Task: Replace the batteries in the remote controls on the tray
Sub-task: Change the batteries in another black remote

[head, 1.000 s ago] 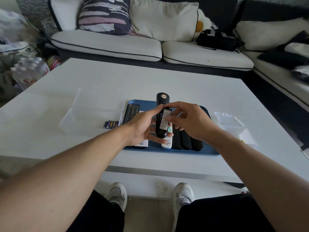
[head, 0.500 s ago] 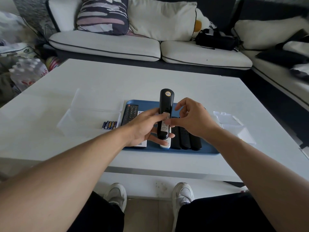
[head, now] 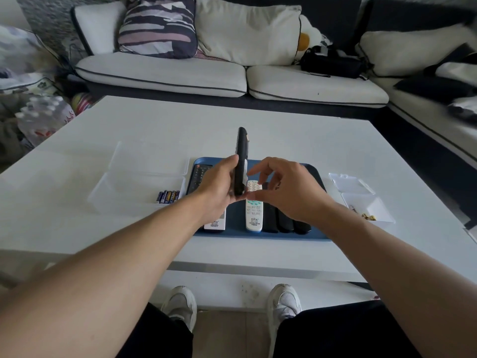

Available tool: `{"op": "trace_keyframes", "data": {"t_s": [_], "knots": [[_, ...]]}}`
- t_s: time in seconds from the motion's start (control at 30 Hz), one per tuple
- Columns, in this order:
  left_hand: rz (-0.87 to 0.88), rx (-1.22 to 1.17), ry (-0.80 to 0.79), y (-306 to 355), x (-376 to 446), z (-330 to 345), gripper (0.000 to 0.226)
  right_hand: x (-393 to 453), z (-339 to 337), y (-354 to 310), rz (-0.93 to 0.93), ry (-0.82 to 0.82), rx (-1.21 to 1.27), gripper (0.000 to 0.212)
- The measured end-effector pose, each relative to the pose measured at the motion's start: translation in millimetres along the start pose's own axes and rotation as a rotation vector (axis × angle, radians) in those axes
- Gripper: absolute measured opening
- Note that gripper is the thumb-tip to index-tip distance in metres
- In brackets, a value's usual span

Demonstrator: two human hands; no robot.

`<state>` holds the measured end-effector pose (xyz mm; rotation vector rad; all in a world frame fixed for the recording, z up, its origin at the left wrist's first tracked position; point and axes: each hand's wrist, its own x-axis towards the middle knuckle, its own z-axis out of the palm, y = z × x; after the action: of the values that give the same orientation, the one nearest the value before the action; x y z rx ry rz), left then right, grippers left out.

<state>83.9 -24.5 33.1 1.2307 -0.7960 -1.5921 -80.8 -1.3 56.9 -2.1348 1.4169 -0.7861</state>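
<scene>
Black remote (head: 241, 161) held upright above the tray (head: 316, 174), gripped low by the left hand (head: 219, 188). Right hand (head: 282, 191) beside it, fingers loosely curled, empty. Judged light, rigid, smooth; grip its sides.

Beyond the white table (head: 284, 130): a sofa (head: 180, 76) bearing a striped cushion (head: 157, 24), a black bag (head: 333, 63); bottled water (head: 44, 117) at left.

Left hand (head: 216, 188) holds a black remote (head: 241, 161) edge-on above the tray (head: 317, 177); right hand (head: 286, 193) seemingly just beside.
</scene>
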Motion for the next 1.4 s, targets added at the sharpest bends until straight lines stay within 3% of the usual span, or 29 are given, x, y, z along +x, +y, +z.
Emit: {"op": "trace_keyframes", "data": {"t_s": [0.13, 0.4, 0.57, 0.67, 0.73, 0.83, 0.93, 1.17, 1.23, 1.4], "knots": [[-0.123, -0.092, -0.098, 3, -2, -4, 0.020, 0, 4, 0, -0.072, -0.043, -0.007, 0.041], [-0.236, -0.255, -0.015, 3, -3, -1, 0.026, -1, 13, 7, -0.210, -0.099, -0.228, 0.052], [-0.295, -0.196, -0.103, 4, -8, 0, 0.036, 2, 13, -1, -0.265, -0.014, -0.431, 0.030], [-0.303, -0.119, -0.157, 2, -5, -6, 0.045, 6, 7, -1, -0.205, 0.056, -0.337, 0.024], [-0.270, -0.083, -0.066, 1, -3, -8, 0.043, 9, 7, 4, -0.150, 0.096, -0.244, 0.023], [0.007, 0.326, 0.181, -6, 6, -17, 0.031, 12, 12, 11, -0.091, 0.073, -0.208, 0.021], [0.249, 0.825, 0.205, -11, 11, -31, 0.038, 13, 20, 13, -0.048, 0.018, -0.250, 0.019], [0.156, 1.353, -0.015, -15, 8, -40, 0.060, 14, 35, 18, -0.053, -0.221, -0.427, 0.022], [0.117, 1.472, -0.060, -17, 8, -40, 0.053, 12, 41, 16, -0.085, -0.311, -0.513, 0.037], [0.022, 1.562, -0.164, -23, 9, -42, 0.065, 7, 62, 18, -0.236, -0.386, -0.770, 0.052]]}}
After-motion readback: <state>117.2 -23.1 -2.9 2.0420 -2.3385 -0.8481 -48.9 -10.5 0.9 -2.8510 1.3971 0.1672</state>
